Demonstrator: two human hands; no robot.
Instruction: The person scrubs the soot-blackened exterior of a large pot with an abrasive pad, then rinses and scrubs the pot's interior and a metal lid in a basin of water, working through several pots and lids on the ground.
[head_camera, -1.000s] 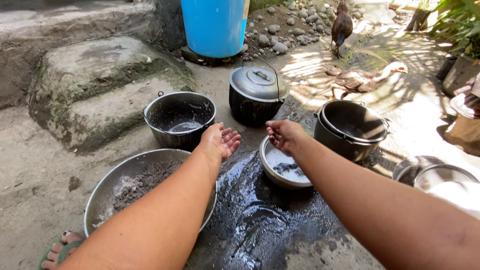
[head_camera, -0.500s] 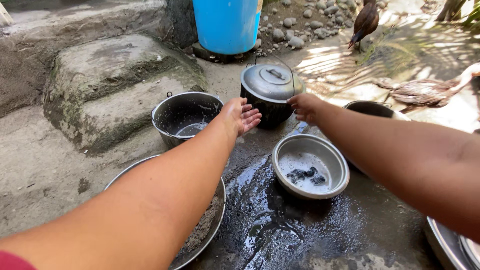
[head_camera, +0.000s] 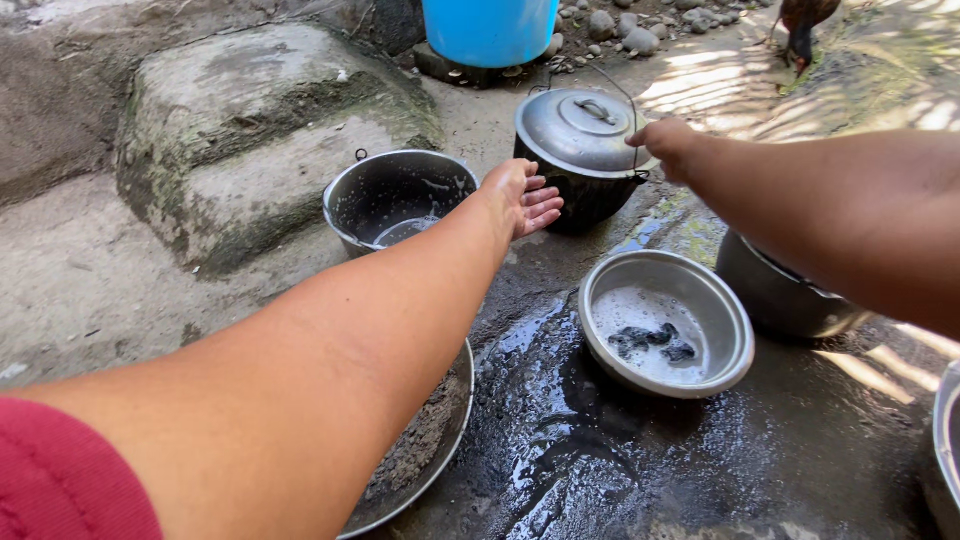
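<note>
Reaching both hands toward lidded pot (head_camera: 582, 150), upper centre | left hand (head_camera: 522, 197) fingers spread, empty, beside it | right hand (head_camera: 664, 142) at lid rim, fingers curled, grip hidden | we judge it metal, heavy, sooty, wet; lift by wire bail.
</note>
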